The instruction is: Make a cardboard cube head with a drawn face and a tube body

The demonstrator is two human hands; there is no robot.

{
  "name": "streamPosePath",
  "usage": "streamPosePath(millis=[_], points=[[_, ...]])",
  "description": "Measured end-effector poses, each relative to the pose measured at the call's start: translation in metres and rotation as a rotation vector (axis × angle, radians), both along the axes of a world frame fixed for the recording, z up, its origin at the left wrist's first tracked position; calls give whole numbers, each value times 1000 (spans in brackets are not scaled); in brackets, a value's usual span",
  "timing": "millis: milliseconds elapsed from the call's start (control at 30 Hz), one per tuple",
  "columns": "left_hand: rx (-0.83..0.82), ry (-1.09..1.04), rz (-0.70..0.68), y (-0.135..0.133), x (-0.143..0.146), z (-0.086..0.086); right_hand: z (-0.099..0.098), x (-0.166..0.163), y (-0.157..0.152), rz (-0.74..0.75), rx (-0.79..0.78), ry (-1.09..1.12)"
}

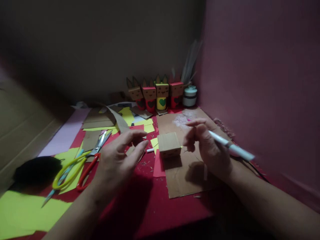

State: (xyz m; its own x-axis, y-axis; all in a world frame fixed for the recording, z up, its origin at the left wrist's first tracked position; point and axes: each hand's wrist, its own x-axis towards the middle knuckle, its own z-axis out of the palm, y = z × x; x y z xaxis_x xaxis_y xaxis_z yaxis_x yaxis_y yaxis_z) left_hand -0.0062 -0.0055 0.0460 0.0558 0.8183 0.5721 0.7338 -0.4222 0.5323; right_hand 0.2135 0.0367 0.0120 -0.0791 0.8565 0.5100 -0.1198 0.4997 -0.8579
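My left hand (pixel 117 159) empty, thumb and fingers parted; right hand (pixel 208 146) pinches pen (pixel 236 149). Small box (pixel 169 142) sits between hands on cardboard sheet (pixel 182 185): probably light, stiff, crushable; best held gently by opposite sides.

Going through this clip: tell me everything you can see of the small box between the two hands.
The small box looks like tan cardboard, with a flat top showing fine lines and a shadowed front bearing faint dark marks, too dim to read. It appears closed and sits upright, slightly turned, on the brown cardboard sheet, beside red paper. The left hand and right hand flank it, apparently without touching.
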Motion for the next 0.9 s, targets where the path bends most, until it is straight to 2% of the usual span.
streamPosePath(millis=[100,200,333,533,600,700,800,900], points=[[-257,75,12,1,-22,-2,6,4,-5,83,-100,-44],[-400,179,-8,4,-33,-14,9,4,-10,136,-159,-99],[-412,301,-29,22,-28,-31,7,1,-14,200,-224,-61],[-359,338,-51,47,-19,-48,4,1,-4,203,-328,46],[-333,321,-18,44,-21,-45,4,1,-1,224,-364,64],[-313,238,17,30,-22,-28,5,0,1,306,-404,142],[-355,-68,-150,15,-16,-9,7,-2,-1,353,-455,189],[-313,-184,-253,6,-7,-1,10,-3,-3,337,-489,196]])
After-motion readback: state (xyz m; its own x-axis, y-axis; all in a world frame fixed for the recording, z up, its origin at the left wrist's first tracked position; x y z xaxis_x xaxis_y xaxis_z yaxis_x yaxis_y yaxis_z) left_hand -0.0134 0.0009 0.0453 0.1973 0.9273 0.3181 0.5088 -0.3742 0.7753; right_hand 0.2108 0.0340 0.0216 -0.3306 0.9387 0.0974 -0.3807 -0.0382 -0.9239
